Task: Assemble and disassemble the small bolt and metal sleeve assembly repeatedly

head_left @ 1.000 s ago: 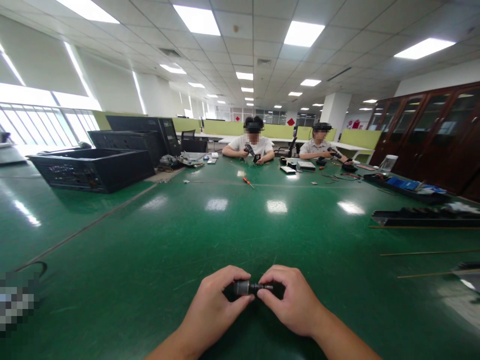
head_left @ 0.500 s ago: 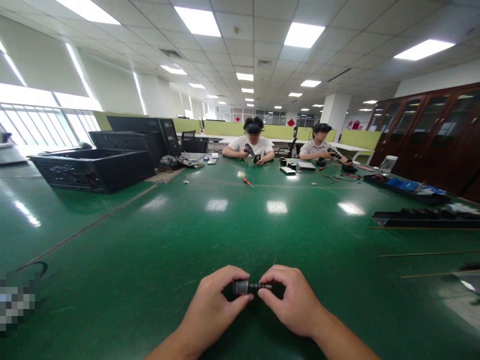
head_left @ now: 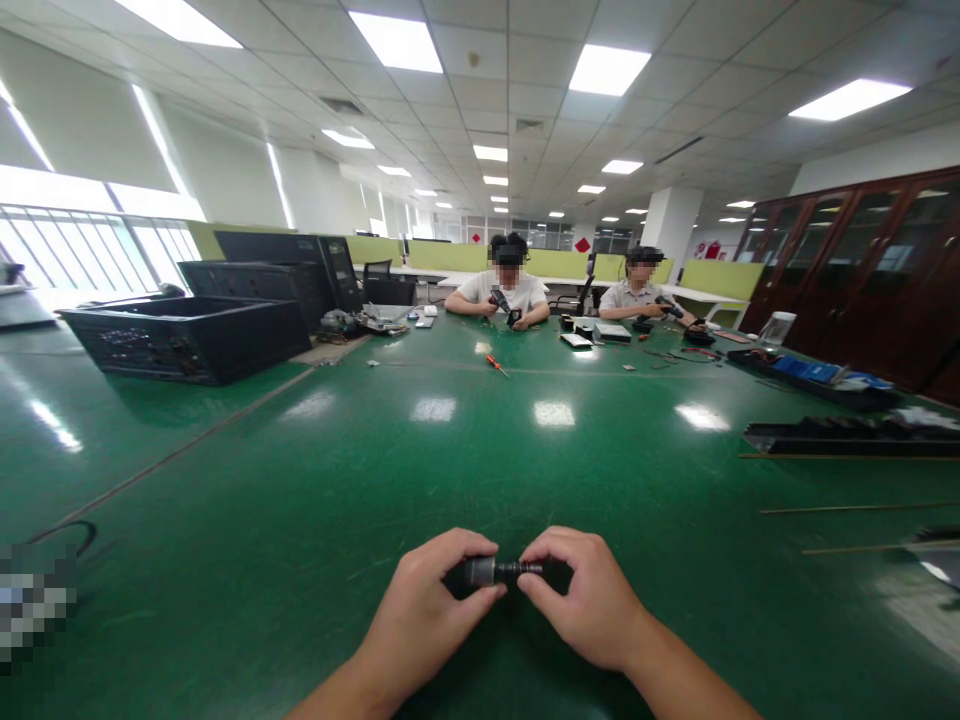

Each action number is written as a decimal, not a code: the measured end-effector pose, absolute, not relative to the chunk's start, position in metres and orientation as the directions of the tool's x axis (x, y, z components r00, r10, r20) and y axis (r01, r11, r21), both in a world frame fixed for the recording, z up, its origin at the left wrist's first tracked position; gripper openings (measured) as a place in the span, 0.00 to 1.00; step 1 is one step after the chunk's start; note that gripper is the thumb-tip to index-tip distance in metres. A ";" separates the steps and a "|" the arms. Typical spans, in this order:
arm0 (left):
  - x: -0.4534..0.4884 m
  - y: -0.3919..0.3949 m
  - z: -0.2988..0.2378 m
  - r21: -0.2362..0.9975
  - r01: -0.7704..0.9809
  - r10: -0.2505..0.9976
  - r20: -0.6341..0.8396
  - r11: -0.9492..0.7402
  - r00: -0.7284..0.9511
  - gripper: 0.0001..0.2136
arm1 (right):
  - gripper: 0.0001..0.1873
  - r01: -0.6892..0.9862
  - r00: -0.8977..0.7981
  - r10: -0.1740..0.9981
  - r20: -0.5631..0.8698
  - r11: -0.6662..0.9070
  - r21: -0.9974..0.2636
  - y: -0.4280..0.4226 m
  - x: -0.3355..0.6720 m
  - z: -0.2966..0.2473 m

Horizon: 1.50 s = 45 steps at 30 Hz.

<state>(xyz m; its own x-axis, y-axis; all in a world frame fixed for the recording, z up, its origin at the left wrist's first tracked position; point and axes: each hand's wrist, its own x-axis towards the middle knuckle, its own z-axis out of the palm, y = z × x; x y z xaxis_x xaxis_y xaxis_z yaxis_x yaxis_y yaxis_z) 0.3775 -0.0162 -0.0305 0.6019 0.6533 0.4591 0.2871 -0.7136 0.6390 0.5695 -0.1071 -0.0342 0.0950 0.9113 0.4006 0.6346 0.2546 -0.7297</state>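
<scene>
Both my hands meet low in the middle, just above the green table. My left hand is closed around the thicker grey end of a small dark cylindrical part. My right hand pinches the thinner dark end of the same part between thumb and fingers. The part lies level between the two hands, its middle showing and both ends hidden by my fingers.
Black computer cases stand at the far left. Two people sit at the far end handling tools, with a red-handled screwdriver lying before them. Black trays and thin rods lie on the right. A dark cable curls at the left.
Hardly anything differs: my hands and the part have shifted very slightly upward in the view, with the same grip.
</scene>
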 end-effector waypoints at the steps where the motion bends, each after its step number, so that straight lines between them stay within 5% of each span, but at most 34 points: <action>1: 0.377 -0.016 -0.030 0.637 0.286 0.652 0.461 -0.715 0.602 0.12 | 0.03 0.635 0.095 0.911 0.400 0.254 -0.730 -0.107 0.570 -0.034; 45: 0.375 -0.014 -0.029 0.635 0.289 0.658 0.478 -0.717 0.582 0.11 | 0.04 0.636 0.122 0.903 0.412 0.248 -0.731 -0.106 0.571 -0.034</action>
<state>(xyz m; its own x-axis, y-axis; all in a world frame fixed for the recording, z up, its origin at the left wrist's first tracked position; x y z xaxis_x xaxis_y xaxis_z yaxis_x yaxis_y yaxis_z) 0.3752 -0.0140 -0.0288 0.5819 0.6582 0.4777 0.2894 -0.7166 0.6347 0.5705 -0.1064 -0.0343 0.1216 0.9029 0.4123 0.6361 0.2480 -0.7307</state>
